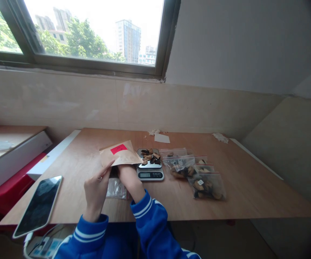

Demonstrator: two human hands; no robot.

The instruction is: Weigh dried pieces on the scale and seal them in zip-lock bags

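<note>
A brown paper bag (123, 155) with a red label is tilted over the table, its mouth towards me. My left hand (98, 181) pinches the bag's near edge between thumb and fingers. Up to the wrist, my right hand (130, 180) reaches into the bag, so its fingers are hidden. Just right of the bag stands a small digital scale (150, 174). Dark-edged dried slices, perhaps mushroom, (152, 157) lie on its plate. Below my hands, clear zip bags (117, 189) lie flat on the table.
Several zip bags of dried slices (206, 187) lie right of the scale. A white card (162, 138) and crumpled tissue (154, 132) are at the back. At the left front, a phone (40, 203) with a cable overhangs the table edge (252, 218).
</note>
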